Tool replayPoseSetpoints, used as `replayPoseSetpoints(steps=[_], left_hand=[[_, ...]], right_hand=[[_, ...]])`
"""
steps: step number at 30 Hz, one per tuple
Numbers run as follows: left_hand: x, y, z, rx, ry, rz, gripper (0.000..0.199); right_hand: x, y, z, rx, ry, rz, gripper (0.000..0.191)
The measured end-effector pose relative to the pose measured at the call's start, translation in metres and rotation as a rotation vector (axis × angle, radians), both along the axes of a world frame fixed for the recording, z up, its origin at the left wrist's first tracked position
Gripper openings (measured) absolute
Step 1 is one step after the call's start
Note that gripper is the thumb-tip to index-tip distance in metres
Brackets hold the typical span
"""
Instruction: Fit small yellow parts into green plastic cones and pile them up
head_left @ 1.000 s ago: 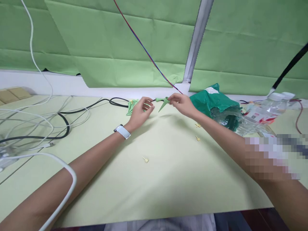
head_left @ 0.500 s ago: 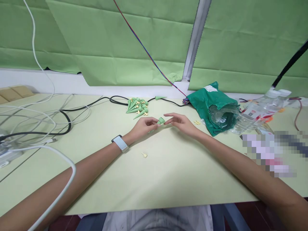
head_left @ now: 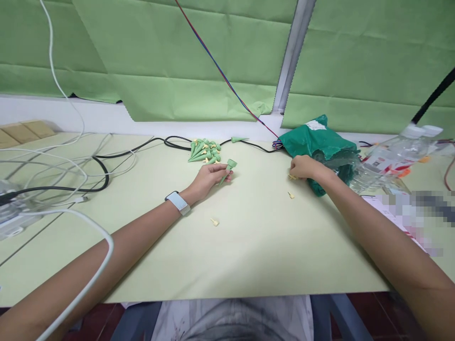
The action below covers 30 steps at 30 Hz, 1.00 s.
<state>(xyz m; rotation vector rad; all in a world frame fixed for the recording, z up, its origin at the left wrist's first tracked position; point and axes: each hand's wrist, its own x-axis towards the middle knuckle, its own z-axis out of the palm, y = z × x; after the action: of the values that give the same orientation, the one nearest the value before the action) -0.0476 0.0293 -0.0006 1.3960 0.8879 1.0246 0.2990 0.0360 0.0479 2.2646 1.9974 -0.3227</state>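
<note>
My left hand (head_left: 212, 176) is closed round a green watering spike (head_left: 231, 164), its wide end up and its pointed end slanting down below my fingers. To the right, my right hand (head_left: 303, 166) is down at the table beside the green plastic bag, fingers pinched together on small yellow valves (head_left: 292, 177); my fingertips are partly hidden. One loose yellow valve (head_left: 291, 194) lies just below that hand. Another yellow valve (head_left: 214, 221) lies nearer the front. Behind my left hand is a pile of green spikes (head_left: 204, 150), several with yellow valves on them.
The green plastic bag (head_left: 322, 137) lies open at the back right, beside clear bottles (head_left: 387, 154). A single green spike (head_left: 239, 139) rests by the black cable (head_left: 261, 148) at the back. White cables (head_left: 83, 175) tangle on the left, and one (head_left: 103, 241) crosses above my left forearm.
My right hand has moved away from the spike, rightward to the yellow valves by the bag, and its fingers have closed. A loose valve now shows below it. My left hand still holds the spike.
</note>
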Motion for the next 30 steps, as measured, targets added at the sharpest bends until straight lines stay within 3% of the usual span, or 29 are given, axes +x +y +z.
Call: replayPoseSetpoints(steps=[7, 13, 18, 21, 24, 27, 30], left_hand=[[0.001, 0.001, -0.001, -0.041, -0.08, 0.009, 0.033], [0.002, 0.002, -0.003, -0.062, -0.12, 0.01, 0.035], [0.001, 0.001, -0.001, -0.068, -0.111, 0.001, 0.034], [0.001, 0.001, 0.0, -0.073, -0.106, 0.016, 0.034], [0.002, 0.001, 0.001, -0.09, -0.107, 0.044, 0.039], [0.002, 0.001, 0.002, -0.11, -0.124, 0.05, 0.042], [0.002, 0.0, 0.003, -0.121, -0.155, 0.02, 0.041]], right_hand=[[-0.002, -0.001, 0.006, -0.068, 0.13, -0.043, 0.026], [-0.005, -0.007, 0.012, -0.144, 0.12, -0.055, 0.009], [-0.004, -0.005, 0.01, -0.129, 0.035, 0.027, 0.005], [0.002, 0.0, 0.008, -0.07, 0.037, 0.078, 0.004], [0.001, 0.004, 0.003, 0.103, 0.077, 0.097, 0.012], [-0.02, 0.003, -0.009, 0.343, 0.26, 0.146, 0.012], [-0.061, -0.005, -0.03, 0.438, 0.802, 0.282, 0.01]])
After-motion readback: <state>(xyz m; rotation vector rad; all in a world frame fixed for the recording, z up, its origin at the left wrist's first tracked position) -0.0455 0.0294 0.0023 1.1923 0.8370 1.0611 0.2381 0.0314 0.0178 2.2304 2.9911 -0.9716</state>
